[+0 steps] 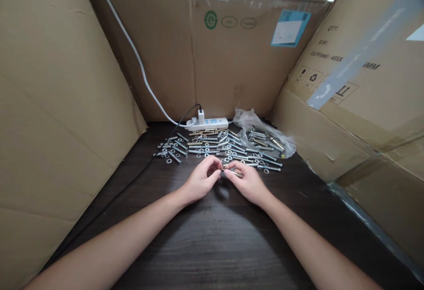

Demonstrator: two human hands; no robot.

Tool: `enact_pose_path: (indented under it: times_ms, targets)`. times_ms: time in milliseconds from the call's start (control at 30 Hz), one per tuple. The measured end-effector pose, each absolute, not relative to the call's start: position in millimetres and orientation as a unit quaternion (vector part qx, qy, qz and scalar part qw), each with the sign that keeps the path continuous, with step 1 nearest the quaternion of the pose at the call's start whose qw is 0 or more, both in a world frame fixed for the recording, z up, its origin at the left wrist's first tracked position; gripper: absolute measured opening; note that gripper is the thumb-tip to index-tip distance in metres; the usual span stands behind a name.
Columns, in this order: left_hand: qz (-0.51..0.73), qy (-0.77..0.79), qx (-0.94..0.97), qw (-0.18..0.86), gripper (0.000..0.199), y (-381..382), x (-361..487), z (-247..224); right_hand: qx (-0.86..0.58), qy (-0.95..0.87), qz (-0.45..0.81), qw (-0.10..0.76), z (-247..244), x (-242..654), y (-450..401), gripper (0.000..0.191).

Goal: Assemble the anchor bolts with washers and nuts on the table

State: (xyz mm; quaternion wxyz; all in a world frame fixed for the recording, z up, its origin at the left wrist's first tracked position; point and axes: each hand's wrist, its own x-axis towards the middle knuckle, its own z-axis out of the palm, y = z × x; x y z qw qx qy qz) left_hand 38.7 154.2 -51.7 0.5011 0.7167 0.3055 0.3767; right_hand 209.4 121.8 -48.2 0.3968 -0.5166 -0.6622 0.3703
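Both hands meet over the dark table, just in front of the spread of hardware. My right hand (245,182) is closed around a thin metal bolt (237,174), whose shank shows beneath the fingers. The thumb and fingertips of my left hand (203,177) pinch together at the bolt's other end. Whatever small piece they grip there is too covered to make out. Just beyond the fingers lie several silver and brass-coloured bolts (236,148) in rough rows, with washers (266,171) and small rings among them.
A white power strip (212,124) with a plugged-in charger (201,117) stands at the back. A black cable (132,182) runs down the left side. A clear plastic bag (285,142) holds more bolts at the right. Cardboard walls (232,69) enclose the table (212,246) on three sides.
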Motion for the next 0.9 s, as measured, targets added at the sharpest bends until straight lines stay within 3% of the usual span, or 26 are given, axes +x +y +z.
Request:
enact_pose_path:
  times_ms: [367, 600, 833, 900]
  targets:
    - [0.353, 0.332, 0.756, 0.441, 0.014, 153.0, 38.6, -45.3, -0.511, -0.642, 0.392, 0.415, -46.7, 208.0, 120.7, 0.020]
    - [0.305, 0.333, 0.783, 0.427, 0.033, 154.3, 38.4, -45.5, -0.501, -0.640, 0.409, 0.414, -47.5, 207.5, 119.3, 0.022]
    - [0.330, 0.299, 0.763, 0.469, 0.014, 151.0, 35.8, -44.1, -0.483, -0.626, 0.431, 0.435, -45.6, 206.2, 117.4, 0.020]
    - [0.342, 0.297, 0.755, 0.474, 0.017, 151.0, 35.3, -44.8, -0.483, -0.624, 0.431, 0.438, -45.0, 206.3, 117.0, 0.020]
